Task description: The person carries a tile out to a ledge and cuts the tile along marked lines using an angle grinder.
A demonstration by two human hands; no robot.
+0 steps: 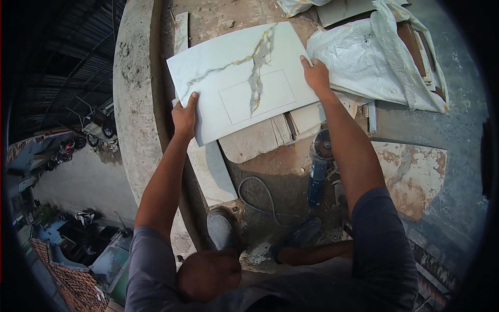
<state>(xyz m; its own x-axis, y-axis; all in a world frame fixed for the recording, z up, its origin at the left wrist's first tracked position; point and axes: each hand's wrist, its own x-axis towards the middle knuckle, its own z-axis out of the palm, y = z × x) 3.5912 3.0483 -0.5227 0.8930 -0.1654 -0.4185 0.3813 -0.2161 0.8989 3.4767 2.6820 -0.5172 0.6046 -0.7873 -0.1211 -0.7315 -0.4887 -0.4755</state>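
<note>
Between my hands is a large white tile (pixel 218 78) with grey and gold marble veins. A thin pencil-like rectangle is drawn on its lower part. My left hand (pixel 184 115) grips the tile's left edge, thumb on the face. At the opposite edge my right hand (pixel 315 77) holds it the same way, the fingers hidden behind. Below the right forearm, a blue angle grinder (pixel 317 179) with a round disc lies on the ground. Its grey cord (pixel 262 182) loops toward my feet. Tile offcuts (pixel 254 139) lie under and beside the held tile.
A white woven sack (pixel 358 57) with tile pieces stands at the upper right. A stained slab (pixel 408 174) lies to the right. On the left runs a concrete ledge (pixel 134 78), with a drop to a street and parked motorbikes beyond. A long pale tile strip (pixel 212 171) lies near my shoe.
</note>
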